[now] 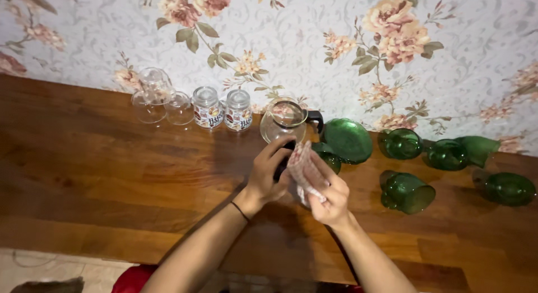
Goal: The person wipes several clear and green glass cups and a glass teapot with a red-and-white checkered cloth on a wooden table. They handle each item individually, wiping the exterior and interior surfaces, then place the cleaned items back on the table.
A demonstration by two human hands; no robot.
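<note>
A dark green glass cup (pixel 329 157) is gripped by the left hand (pixel 268 175) above the brown wooden table (pixel 112 175). A checked cloth (pixel 305 170) is pinched by the right hand (pixel 330 198). The cup is best held firmly and rubbed gently.

Wooden table (pixel 101 175) against floral wallpaper (pixel 314 41). Left hand (pixel 268 172) grips a dark object, mostly hidden. Right hand (pixel 328 195) holds a patterned cloth (pixel 305 168) against it. Just beyond the hands, a glass carafe (pixel 284 120) with black handle. Far left: clear glasses (pixel 159 100) and two printed jars (pixel 223 108). Right: green glass dishes (pixel 347 140) and green goblets (pixel 448 154), some lying on their sides.
</note>
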